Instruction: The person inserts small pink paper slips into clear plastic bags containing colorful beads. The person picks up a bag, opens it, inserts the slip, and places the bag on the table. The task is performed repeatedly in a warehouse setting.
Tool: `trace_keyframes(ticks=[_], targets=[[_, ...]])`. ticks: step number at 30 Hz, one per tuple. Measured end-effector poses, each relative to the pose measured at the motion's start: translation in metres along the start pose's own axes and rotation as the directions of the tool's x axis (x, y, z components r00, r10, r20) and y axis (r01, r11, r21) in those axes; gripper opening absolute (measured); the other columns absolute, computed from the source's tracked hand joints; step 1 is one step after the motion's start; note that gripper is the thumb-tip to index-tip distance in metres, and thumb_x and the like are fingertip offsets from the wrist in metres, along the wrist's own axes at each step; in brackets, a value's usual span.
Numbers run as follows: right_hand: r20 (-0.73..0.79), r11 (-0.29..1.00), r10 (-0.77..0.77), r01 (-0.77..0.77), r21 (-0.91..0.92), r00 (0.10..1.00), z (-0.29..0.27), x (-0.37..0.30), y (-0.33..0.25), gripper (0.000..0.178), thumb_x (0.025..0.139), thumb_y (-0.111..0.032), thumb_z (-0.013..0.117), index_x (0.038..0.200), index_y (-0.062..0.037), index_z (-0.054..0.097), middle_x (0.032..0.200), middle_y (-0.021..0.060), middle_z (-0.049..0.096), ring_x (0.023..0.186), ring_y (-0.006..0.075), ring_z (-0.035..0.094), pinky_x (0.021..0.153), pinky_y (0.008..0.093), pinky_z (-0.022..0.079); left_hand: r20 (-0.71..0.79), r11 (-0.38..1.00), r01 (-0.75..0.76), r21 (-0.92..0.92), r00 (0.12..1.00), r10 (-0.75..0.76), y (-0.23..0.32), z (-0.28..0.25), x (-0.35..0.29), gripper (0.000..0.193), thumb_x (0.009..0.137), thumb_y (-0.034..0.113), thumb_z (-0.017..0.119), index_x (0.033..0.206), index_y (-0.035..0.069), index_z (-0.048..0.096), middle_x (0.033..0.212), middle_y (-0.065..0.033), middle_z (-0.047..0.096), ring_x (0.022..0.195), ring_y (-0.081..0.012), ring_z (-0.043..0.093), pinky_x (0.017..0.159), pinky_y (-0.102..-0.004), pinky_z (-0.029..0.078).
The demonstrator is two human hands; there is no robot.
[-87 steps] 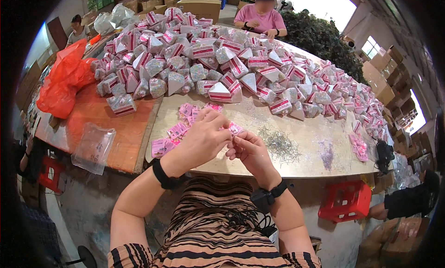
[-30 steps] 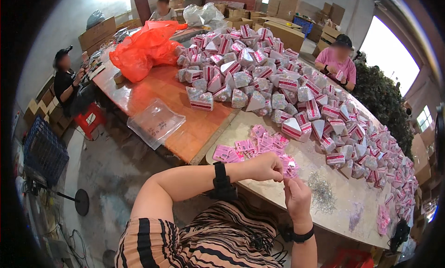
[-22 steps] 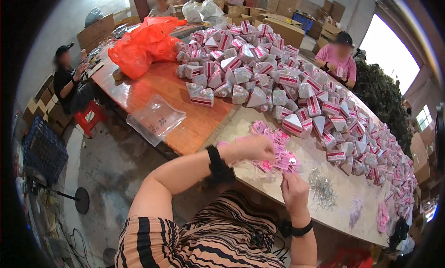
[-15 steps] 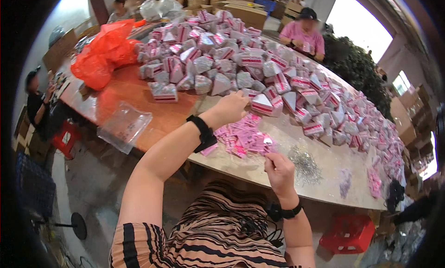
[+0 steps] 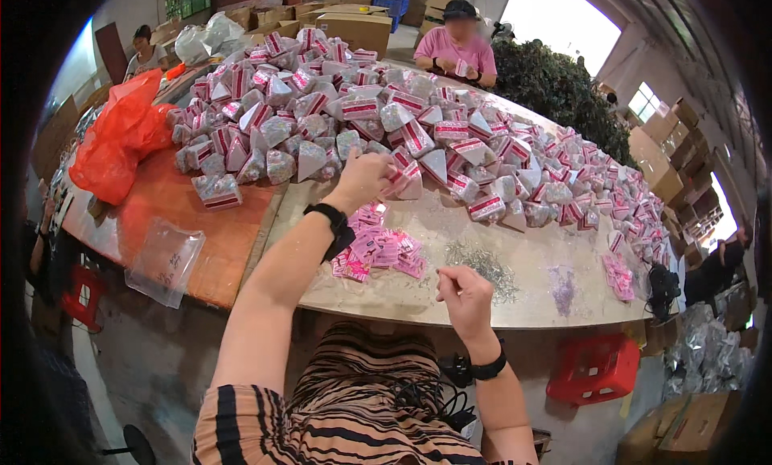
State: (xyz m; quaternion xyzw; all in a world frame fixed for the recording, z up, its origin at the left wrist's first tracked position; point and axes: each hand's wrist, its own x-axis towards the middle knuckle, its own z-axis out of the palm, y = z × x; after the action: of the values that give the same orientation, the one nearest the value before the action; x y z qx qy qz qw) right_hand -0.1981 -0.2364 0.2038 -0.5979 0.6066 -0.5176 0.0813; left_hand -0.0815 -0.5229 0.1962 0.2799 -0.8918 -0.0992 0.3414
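My left hand (image 5: 366, 180) reaches to the near edge of a large pile of wedge-shaped packages (image 5: 358, 109), clear-wrapped with pink-and-white bands. Its fingers are apart and at a package (image 5: 408, 183); I cannot make out a grip. Just below that hand lies a heap of small pink printed cards (image 5: 378, 252). My right hand (image 5: 468, 298) hovers above the table's near edge, thumb and forefinger pinched together. Whatever the pinch holds is too small to name. Beside it lies a scatter of thin silvery ties or wires (image 5: 485, 268).
An orange-red plastic bag (image 5: 121, 135) and a clear flat bag (image 5: 167, 260) lie on the table's left part. Purple bits (image 5: 561, 290) and more pink cards (image 5: 618, 276) are at right. A red stool (image 5: 593, 368) stands below. A person in pink (image 5: 458, 47) works across the table.
The whole view has turned, so the table and pile appear further left. My left hand stays at the pile's near edge, its fingers slightly more spread. My right hand keeps its pinch.
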Motion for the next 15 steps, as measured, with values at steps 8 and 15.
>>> trace_keyframes(ticks=[8, 15], targets=[[-0.040, 0.996, -0.062, 0.064, 0.060, 0.997, 0.016, 0.040, -0.014, 0.010, 0.082, 0.002, 0.062, 0.091, 0.0027, 0.066, 0.071, 0.0114, 0.062, 0.058, 0.0163, 0.060, 0.054, 0.0277, 0.045, 0.450, -0.511, 0.326, -0.795, 0.883, -0.136, 0.047, -0.049, -0.086, 0.033, 0.098, 0.025, 0.053, 0.126, 0.007, 0.049, 0.114, -0.0111, 0.063, 0.106, -0.0319, 0.063, 0.087, -0.0464, 0.054], [0.122, 0.982, -0.187, 0.180, 0.063, 0.975, 0.045, 0.053, -0.031, 0.007, 0.082, -0.001, 0.062, 0.088, 0.0005, 0.064, 0.074, 0.0151, 0.061, 0.063, 0.0285, 0.060, 0.058, 0.0348, 0.047, 0.398, -0.353, 0.285, -0.891, 0.865, -0.306, 0.062, -0.053, -0.124, 0.050, 0.094, 0.022, 0.057, 0.140, 0.011, 0.039, 0.121, -0.0083, 0.057, 0.112, -0.0259, 0.059, 0.093, -0.0434, 0.052]])
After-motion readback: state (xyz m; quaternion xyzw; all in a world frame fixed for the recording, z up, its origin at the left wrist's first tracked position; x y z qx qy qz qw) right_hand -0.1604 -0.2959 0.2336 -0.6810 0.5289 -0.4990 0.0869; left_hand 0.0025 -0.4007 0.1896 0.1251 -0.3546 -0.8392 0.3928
